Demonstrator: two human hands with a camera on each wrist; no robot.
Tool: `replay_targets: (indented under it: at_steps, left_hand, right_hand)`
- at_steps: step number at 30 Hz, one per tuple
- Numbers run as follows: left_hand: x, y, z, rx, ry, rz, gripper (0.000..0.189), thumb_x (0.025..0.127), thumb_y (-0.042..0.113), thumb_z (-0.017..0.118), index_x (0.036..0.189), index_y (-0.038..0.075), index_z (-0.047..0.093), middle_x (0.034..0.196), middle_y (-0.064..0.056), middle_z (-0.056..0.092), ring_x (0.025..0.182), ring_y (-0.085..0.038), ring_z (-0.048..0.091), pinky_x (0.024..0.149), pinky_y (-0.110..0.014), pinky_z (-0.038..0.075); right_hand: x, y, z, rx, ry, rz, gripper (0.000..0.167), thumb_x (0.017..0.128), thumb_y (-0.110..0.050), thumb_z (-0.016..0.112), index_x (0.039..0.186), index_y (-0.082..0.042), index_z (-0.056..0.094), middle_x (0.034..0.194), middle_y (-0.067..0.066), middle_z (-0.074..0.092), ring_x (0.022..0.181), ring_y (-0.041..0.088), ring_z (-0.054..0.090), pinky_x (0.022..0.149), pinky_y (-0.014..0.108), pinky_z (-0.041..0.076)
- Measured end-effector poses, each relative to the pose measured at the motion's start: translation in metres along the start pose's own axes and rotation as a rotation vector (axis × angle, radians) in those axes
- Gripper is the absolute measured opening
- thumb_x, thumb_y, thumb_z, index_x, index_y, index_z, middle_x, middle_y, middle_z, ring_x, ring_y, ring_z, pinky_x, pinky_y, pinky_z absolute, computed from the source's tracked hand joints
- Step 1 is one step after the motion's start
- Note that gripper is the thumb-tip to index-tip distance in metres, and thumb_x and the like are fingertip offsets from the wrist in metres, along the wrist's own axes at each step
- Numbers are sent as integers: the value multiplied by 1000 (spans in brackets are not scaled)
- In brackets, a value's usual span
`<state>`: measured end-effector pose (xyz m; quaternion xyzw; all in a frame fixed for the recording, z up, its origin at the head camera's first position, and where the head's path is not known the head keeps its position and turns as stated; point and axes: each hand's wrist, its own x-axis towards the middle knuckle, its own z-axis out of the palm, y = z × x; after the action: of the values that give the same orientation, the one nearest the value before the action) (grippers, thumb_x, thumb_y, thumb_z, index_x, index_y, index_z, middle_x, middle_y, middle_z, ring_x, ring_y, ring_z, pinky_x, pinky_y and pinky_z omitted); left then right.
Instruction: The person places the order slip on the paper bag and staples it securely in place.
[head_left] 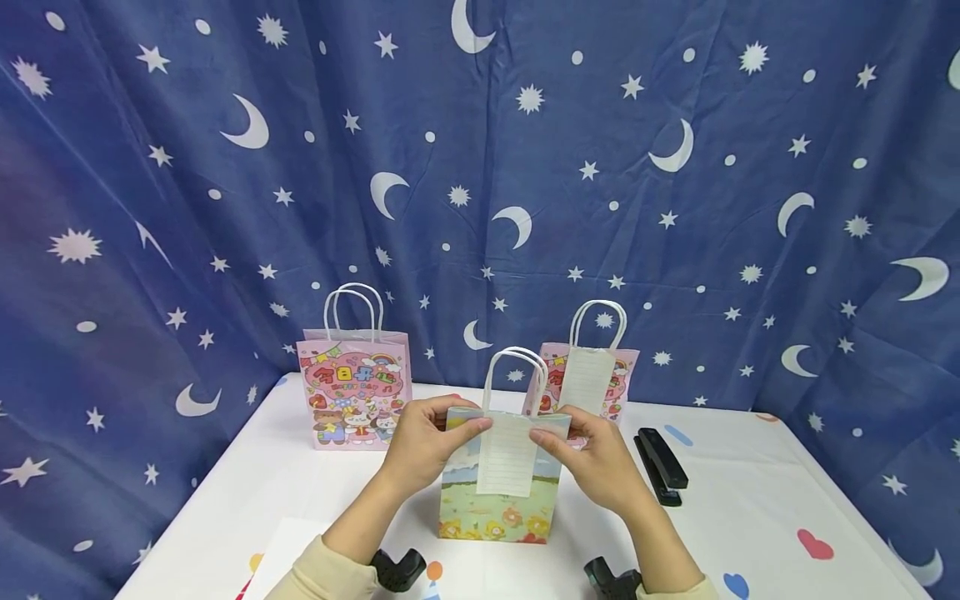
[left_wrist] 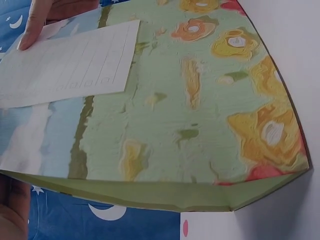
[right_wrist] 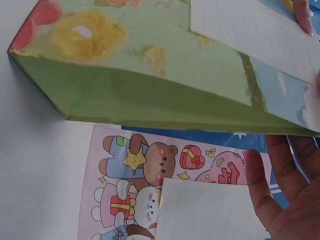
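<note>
A paper gift bag (head_left: 498,521) with a painted flower meadow and sky stands upright on the table, its white handles raised. A white lined note (head_left: 504,458) hangs flat against its front, just under the handles. My left hand (head_left: 431,442) pinches the bag's top edge at the left, thumb on the note's upper left corner. At the right, my right hand (head_left: 600,458) pinches the same edge, thumb by the note's upper right corner. The right wrist view shows that hand's fingers (right_wrist: 285,170) behind the bag. What fastens the note cannot be seen.
A pink cartoon gift bag (head_left: 356,392) stands at the back left. Behind the flowered bag, another pink bag (head_left: 553,367) bears a white note (head_left: 587,379). A black stapler (head_left: 662,462) lies to the right. White paper (head_left: 288,550) lies at the front left.
</note>
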<state>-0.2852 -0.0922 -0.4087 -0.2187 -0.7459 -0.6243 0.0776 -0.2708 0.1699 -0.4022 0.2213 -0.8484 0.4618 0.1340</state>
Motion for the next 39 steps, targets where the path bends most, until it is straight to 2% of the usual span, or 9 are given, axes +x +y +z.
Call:
replay_targets:
  at_steps: [6, 9, 11, 14, 17, 20, 23, 31, 39]
  left_hand:
    - [0, 1, 1, -19, 24, -17, 17, 91, 27, 82, 104, 16, 81, 87, -9, 78, 67, -10, 64, 60, -22, 52]
    - [-1, 1, 1, -26, 34, -19, 17, 90, 26, 82, 103, 16, 81, 86, -10, 77, 67, -9, 63, 59, -21, 51]
    - [-1, 1, 1, -31, 38, -21, 17, 90, 26, 82, 103, 15, 81, 87, -10, 77, 68, -9, 64, 60, -22, 51]
    - [-1, 1, 1, -52, 31, -29, 17, 90, 24, 82, 104, 14, 81, 91, -10, 79, 74, -12, 71, 64, -25, 57]
    - [0, 1, 1, -54, 28, -26, 18, 90, 24, 82, 104, 14, 81, 91, -10, 79, 73, -13, 70, 63, -25, 56]
    - [0, 1, 1, -53, 27, -15, 18, 90, 24, 82, 104, 14, 81, 90, -10, 78, 71, -12, 68, 62, -23, 55]
    - [0, 1, 0, -50, 30, -4, 18, 90, 24, 82, 105, 13, 81, 89, -10, 78, 70, -11, 66, 61, -23, 53]
    - [-1, -1, 0, -47, 29, -15, 18, 90, 25, 82, 105, 15, 81, 88, -10, 77, 69, -10, 64, 61, -22, 52]
    - [-1, -1, 1, -28, 35, -8, 17, 90, 27, 82, 105, 17, 81, 76, -9, 70, 61, -7, 51, 54, -19, 39]
  right_hand:
    - [1, 2, -15, -21, -46, 22, 20, 93, -29, 79, 111, -21, 73, 98, -5, 75, 93, 13, 68, 80, 32, 57]
    - [0, 6, -29, -15, -24, 9, 18, 96, -22, 76, 112, -16, 72, 98, -1, 74, 92, 12, 68, 80, 31, 56]
    - [-2, 9, -40, -18, 19, 25, 17, 99, -20, 72, 114, -11, 71, 102, 3, 74, 93, 10, 69, 82, 28, 57]
    - [-3, 17, -57, -80, 101, 109, 24, 102, -27, 68, 117, -9, 71, 107, 7, 74, 93, 9, 70, 81, 25, 56]
    - [-4, 30, -71, -175, 162, 257, 38, 102, -40, 66, 124, -10, 70, 112, 10, 72, 95, 15, 69, 79, 27, 55]
    - [-8, 46, -82, -263, 176, 399, 49, 101, -48, 65, 131, -10, 67, 119, 14, 68, 103, 25, 67, 78, 29, 51]
    - [-11, 62, -89, -323, 165, 497, 54, 101, -47, 64, 137, -7, 63, 124, 19, 66, 111, 33, 64, 77, 30, 49]
    - [-19, 92, -95, -407, 130, 615, 55, 103, -39, 60, 140, 3, 59, 133, 31, 60, 117, 47, 58, 84, 51, 53]
    - [-30, 115, -101, -430, 104, 707, 51, 103, -30, 55, 135, 10, 58, 129, 37, 61, 112, 52, 60, 90, 60, 50]
